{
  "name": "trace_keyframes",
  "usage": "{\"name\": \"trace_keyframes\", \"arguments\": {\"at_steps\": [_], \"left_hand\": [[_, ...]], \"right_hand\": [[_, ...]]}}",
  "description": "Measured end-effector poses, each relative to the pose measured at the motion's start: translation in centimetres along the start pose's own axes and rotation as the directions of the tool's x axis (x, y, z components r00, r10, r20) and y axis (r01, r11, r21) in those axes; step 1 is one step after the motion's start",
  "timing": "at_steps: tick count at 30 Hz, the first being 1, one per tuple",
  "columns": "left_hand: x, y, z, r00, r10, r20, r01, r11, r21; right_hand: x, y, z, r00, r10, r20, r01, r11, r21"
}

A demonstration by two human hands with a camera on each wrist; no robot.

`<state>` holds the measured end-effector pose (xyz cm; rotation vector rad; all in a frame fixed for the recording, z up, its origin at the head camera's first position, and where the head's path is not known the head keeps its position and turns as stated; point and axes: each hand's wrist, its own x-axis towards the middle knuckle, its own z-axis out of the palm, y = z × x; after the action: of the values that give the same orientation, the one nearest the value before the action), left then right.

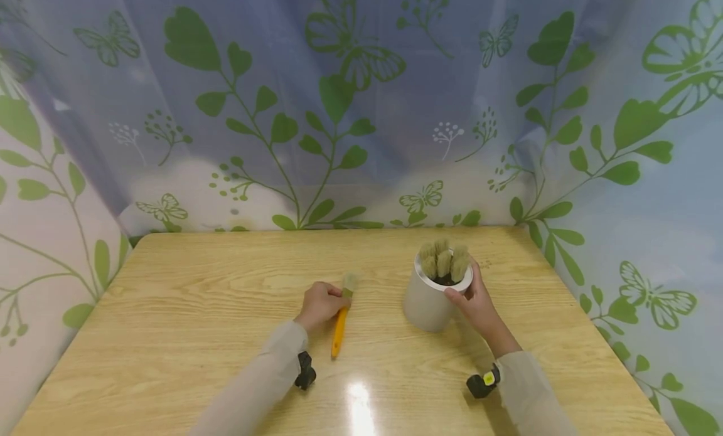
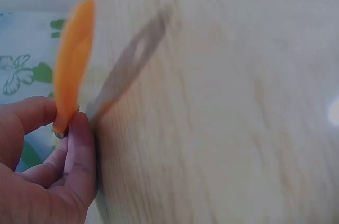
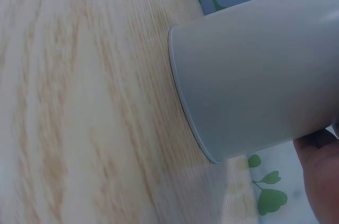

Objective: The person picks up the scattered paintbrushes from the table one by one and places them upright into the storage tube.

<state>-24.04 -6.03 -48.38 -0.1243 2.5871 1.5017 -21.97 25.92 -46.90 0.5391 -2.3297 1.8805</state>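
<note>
My left hand [image 1: 319, 305] pinches a paintbrush [image 1: 339, 333] between thumb and fingers near the base of its handle. The brush has an orange handle and pale bristles [image 1: 350, 280] that point toward the back of the table. In the left wrist view, the orange handle [image 2: 74, 65] rises from the fingertips and casts a shadow on the wood. At the right, my right hand [image 1: 480, 305] grips a white cylindrical pot [image 1: 428, 307] by its rim and side. Several fuzzy tan tufts [image 1: 444, 261] stand in dark filling inside it. The pot's smooth wall [image 3: 254, 75] fills much of the right wrist view.
Both hands are over a light wood-grain table [image 1: 214, 310]. A curtain [image 1: 271, 110] printed with green leaves and butterflies hangs along its back and sides. A bright light reflection lies near the front. Dark wrist cameras sit on both sleeves.
</note>
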Motion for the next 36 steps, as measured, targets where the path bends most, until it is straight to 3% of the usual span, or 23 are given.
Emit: {"name": "trace_keyframes", "arguments": {"at_steps": [6, 11, 18, 26, 36], "left_hand": [[0.3, -0.3, -1.2, 1.0, -0.016, 0.003, 0.016, 0.994, -0.105], [0.4, 0.4, -2.6, 0.999, -0.021, 0.035, 0.027, 0.982, -0.189], [0.4, 3.0, -4.7, 0.997, 0.004, 0.079, 0.02, 0.951, -0.308], [-0.4, 6.3, -6.8, 0.984, 0.11, 0.139, -0.055, 0.934, -0.352], [-2.2, 9.9, -7.6, 0.969, 0.209, 0.134, -0.138, 0.902, -0.41]], "right_hand": [[0.0, -0.3, 0.0, 1.0, -0.008, -0.017, 0.008, 1.0, 0.005], [0.1, -0.4, 0.0, 1.0, -0.013, -0.015, 0.013, 1.0, 0.006], [0.1, -0.3, -0.1, 1.0, -0.013, -0.013, 0.013, 1.0, 0.013], [0.0, -0.3, -0.1, 1.0, -0.013, -0.01, 0.014, 1.0, 0.012], [0.0, -0.3, 0.0, 1.0, -0.017, -0.005, 0.017, 0.999, 0.027]]}}
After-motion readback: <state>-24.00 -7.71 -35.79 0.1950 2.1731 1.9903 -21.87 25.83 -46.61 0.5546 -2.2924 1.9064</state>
